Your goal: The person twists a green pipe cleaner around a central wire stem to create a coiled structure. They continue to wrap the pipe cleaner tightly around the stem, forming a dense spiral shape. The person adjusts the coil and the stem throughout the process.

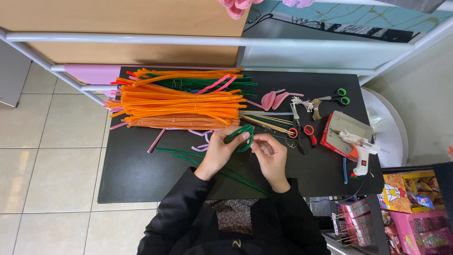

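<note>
While both hands meet above the black tabletop [137,174], a green pipe cleaner [239,134] bends into a loop between them, its curve rising from the left hand's fingertips and dropping toward the right. The left hand [221,150] is nearly closed, thumb and fingers pinching the loop's upper left side; the right hand [270,152] is curled just beside it, fingers pinched on the loop's lower end, so both hands touch the piece, with the left holding more of it. More green stems [198,158] lie flat beneath the wrists, their long axis slanting from beyond the left hand down toward the person's body. Just past the fingertips sits a thick bundle of orange pipe cleaners [174,106], running crosswise, with green ones behind it. To the far side of the right hand lie red-handled scissors [302,134], green-handled scissors [339,97], pink petal shapes [273,99] and a white glue gun [361,151] resting by a red box [335,137].
</note>
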